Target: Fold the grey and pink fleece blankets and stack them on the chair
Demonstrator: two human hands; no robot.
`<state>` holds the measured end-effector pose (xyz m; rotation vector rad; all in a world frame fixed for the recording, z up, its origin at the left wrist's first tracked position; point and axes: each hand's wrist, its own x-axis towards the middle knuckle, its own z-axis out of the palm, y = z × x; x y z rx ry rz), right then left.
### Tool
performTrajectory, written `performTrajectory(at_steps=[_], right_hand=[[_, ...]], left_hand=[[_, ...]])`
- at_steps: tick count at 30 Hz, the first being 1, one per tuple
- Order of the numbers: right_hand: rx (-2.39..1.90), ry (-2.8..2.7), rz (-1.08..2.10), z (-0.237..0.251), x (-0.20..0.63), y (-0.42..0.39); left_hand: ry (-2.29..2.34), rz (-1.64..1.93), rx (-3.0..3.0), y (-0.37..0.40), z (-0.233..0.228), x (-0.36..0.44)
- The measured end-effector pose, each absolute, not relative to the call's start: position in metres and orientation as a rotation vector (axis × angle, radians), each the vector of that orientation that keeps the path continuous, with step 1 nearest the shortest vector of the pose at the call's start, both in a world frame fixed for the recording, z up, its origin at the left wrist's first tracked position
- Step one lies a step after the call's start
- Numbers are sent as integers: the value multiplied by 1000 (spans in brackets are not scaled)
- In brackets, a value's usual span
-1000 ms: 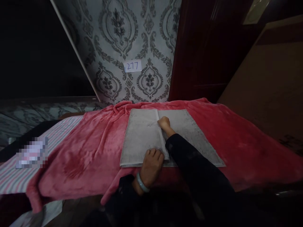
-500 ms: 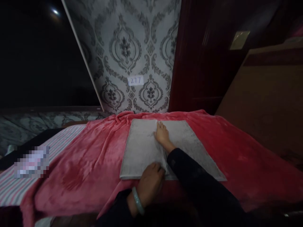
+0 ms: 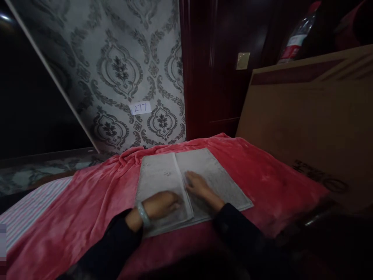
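Note:
A grey towel (image 3: pixel 210 171) lies folded on a red fleece blanket (image 3: pixel 87 202), its left part doubled over so a fold edge runs down the middle. My left hand (image 3: pixel 161 204), with a pale green bangle on the wrist, rests flat on the folded left part near the front edge. My right hand (image 3: pixel 196 184) lies palm down with fingers spread on the towel, just right of the fold edge. Neither hand grips anything. Both sleeves are dark.
Patterned grey wallpaper with a paper label reading 277 (image 3: pixel 140 107) stands behind. A dark red door (image 3: pixel 215 77) and a large cardboard box (image 3: pixel 305 116) bearing a plastic bottle (image 3: pixel 297 37) are at the right. A striped sheet (image 3: pixel 32 206) shows at the left.
My right hand slid back along the fold toward me and flattened. My left hand moved up onto the towel's left part. The view shifted right, showing the box and bottle.

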<state>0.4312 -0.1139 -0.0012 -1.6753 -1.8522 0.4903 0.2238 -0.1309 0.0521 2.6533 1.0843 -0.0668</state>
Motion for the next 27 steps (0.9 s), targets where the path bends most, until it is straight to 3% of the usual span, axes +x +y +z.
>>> performTrajectory(at_steps=[9,16,27], right_hand=[[-2324,-1308,196,-22,578,-199],[-1853,-1022,666,-35,600,-213],[-1224,-328,1060,-43,544,-245]], left_hand=[[1689,-2,2555,-20,59,285],[1839,-91,2398,13,14,290],[1839,-1,2435,57,7,297]])
